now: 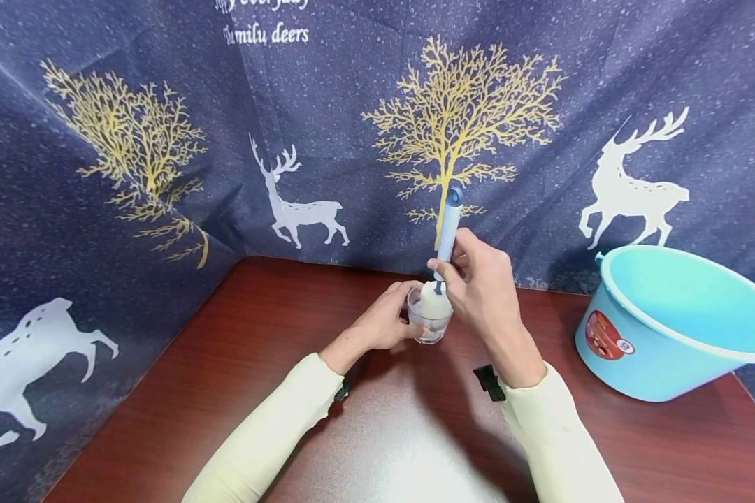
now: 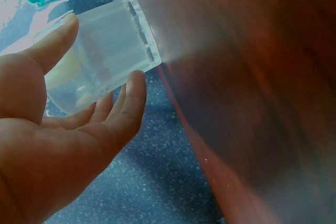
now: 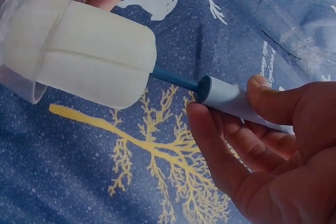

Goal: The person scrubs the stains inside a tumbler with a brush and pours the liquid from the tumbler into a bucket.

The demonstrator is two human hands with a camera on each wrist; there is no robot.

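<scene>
A clear cup [image 1: 429,327] stands on the table, and my left hand [image 1: 382,318] grips its side, thumb and fingers around it in the left wrist view [image 2: 107,51]. My right hand [image 1: 483,286] pinches the light blue handle [image 1: 449,227] of a sponge brush, which is held upright and slightly tilted above the cup. The brush's cream sponge head [image 3: 100,51] sits partly inside the cup, its upper part outside the rim. A dark blue stem [image 3: 176,78] joins head and handle. What the cup holds at its bottom is unclear.
A light blue bucket [image 1: 654,356] with a red label stands on the right side of the reddish-brown table [image 1: 258,314]. Behind the table hangs a dark blue cloth [image 1: 352,105] printed with white deer and yellow trees.
</scene>
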